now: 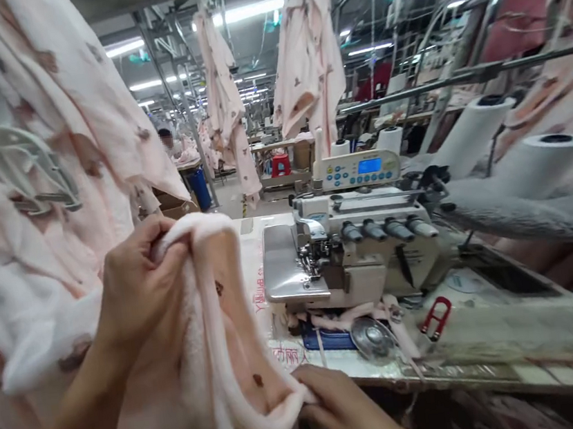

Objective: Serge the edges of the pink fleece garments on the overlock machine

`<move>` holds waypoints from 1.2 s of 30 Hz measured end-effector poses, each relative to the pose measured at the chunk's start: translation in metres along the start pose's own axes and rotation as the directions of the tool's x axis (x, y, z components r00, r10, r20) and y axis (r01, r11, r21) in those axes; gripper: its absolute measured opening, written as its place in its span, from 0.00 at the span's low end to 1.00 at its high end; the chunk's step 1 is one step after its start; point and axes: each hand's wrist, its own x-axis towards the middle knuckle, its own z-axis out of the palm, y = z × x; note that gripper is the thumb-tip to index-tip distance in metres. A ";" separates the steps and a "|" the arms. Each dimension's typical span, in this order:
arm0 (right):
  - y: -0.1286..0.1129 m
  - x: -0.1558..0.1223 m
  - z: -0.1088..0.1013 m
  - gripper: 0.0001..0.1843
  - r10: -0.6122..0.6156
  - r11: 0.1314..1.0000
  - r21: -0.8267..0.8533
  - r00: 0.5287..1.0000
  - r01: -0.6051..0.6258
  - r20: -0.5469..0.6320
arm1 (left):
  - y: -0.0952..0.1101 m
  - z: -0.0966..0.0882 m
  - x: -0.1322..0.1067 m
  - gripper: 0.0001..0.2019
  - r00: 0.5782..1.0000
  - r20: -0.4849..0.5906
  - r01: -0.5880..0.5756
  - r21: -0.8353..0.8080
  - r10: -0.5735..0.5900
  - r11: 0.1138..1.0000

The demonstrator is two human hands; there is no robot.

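Note:
A pink fleece garment (228,333) with small brown prints and a white fluffy edge hangs between my hands, just left of the sewing machine. My left hand (139,288) is closed on the top of the fabric edge, fingers pinched over the white trim. Low down, my right hand (336,407) grips the bottom fold of the same garment at the table's front edge. An overlock sewing machine (353,248) stands on the table (491,349), with its presser foot (312,256) and metal plate to the right of the garment.
More pink garments hang at the left on a grey hanger (7,151) and from overhead rails (305,52). White rolls (540,155) stand at the right. Red snips (436,318) and a metal disc (372,337) lie before the machine. A person (167,142) works far back.

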 end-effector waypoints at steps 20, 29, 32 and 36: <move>-0.016 0.041 -0.089 0.11 0.101 0.947 -0.208 0.839 -0.246 -0.535 | 0.014 0.163 -0.047 0.09 0.858 0.437 -0.191 -0.214 0.269 0.958; -0.016 0.045 -0.104 0.10 0.195 0.955 -0.090 0.826 -0.283 -0.529 | 0.018 0.165 -0.034 0.03 0.767 0.623 -0.015 -0.224 0.155 0.975; -0.014 0.051 -0.102 0.07 0.179 0.942 -0.111 0.754 -0.316 -0.632 | 0.021 0.171 -0.030 0.03 0.776 0.619 -0.001 -0.191 0.122 0.982; -0.012 0.057 -0.096 0.06 0.129 0.941 -0.129 0.681 -0.314 -0.721 | 0.022 0.178 -0.025 0.04 0.781 0.615 0.006 -0.183 0.110 0.983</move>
